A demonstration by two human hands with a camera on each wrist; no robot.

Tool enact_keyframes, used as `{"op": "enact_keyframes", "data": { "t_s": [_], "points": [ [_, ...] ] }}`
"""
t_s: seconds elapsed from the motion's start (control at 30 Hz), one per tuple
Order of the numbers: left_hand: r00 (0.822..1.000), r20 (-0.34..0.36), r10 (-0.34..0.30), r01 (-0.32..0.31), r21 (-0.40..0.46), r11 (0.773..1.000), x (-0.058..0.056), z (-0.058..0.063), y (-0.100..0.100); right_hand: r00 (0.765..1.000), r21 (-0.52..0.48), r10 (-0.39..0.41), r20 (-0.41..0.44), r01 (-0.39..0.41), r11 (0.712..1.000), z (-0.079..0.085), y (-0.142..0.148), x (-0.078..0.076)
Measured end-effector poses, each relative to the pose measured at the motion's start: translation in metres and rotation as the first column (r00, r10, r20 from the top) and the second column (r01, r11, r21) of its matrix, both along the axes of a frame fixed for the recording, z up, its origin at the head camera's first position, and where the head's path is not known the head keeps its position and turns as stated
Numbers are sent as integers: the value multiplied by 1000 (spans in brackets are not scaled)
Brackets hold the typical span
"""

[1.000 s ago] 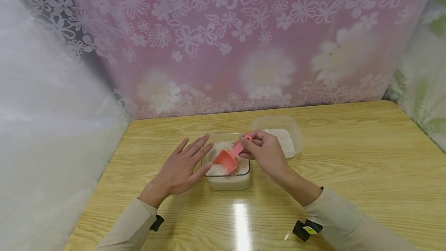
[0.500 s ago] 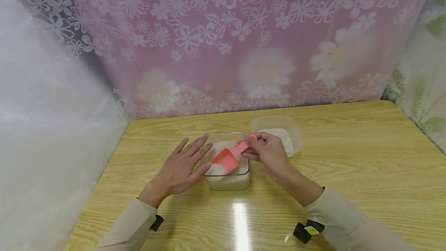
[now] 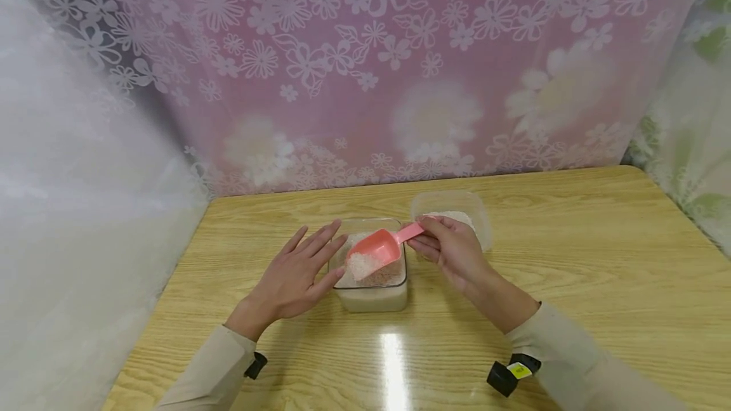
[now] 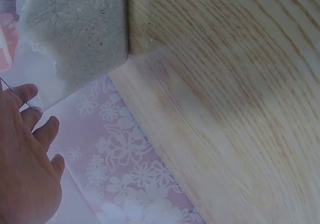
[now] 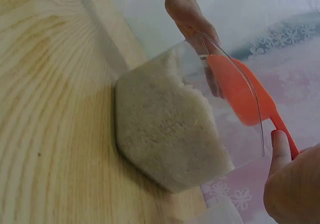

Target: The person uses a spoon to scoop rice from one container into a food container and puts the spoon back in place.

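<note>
My right hand [image 3: 454, 249] pinches the handle of a pink plastic scoop [image 3: 384, 247], whose bowl carries some white rice [image 3: 360, 265] near its tip. The scoop is over a clear square container [image 3: 374, 300] that holds a deep bed of rice; in the right wrist view the orange-looking scoop [image 5: 240, 91] shows at the rim, above the rice [image 5: 165, 124]. Along the container's left side lies my left hand [image 3: 297, 271], fingers spread and straight, touching the rim. The left wrist view shows its fingertips [image 4: 47, 129] at the clear wall.
A second clear container [image 3: 482, 227] with rice in it stands behind my right hand, partly hidden by it. Both containers are on a wood-grain table [image 3: 559, 259]. A pink flowered curtain [image 3: 342, 81] hangs behind the table's far edge.
My right hand has drawn right and slightly up with the scoop, lifting its bowl off the rice bed and tilting it flatter, with rice in it. The left hand has stayed put.
</note>
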State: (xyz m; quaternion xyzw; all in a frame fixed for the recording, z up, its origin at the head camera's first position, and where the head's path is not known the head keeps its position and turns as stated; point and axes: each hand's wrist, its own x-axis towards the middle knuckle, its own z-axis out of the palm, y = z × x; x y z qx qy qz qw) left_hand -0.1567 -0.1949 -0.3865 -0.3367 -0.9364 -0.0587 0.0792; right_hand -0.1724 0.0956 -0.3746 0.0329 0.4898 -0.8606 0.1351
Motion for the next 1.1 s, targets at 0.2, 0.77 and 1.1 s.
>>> {"op": "enact_keyframes", "data": {
  "t_s": [0.2, 0.77, 1.1],
  "points": [
    [1000, -7, 1, -1, -13, 1000, 1, -1, -1, 1000, -37, -8, 14, 9, 999, 4, 8, -3],
    [1000, -15, -15, 16, 25, 1000, 0, -1, -2, 999, -296, -2, 44, 15, 955, 25, 51, -6],
    [1000, -4, -15, 15, 34, 999, 0, -1, -1, 999, -387, -26, 37, 38, 921, 23, 77, -12]
  ]
}}
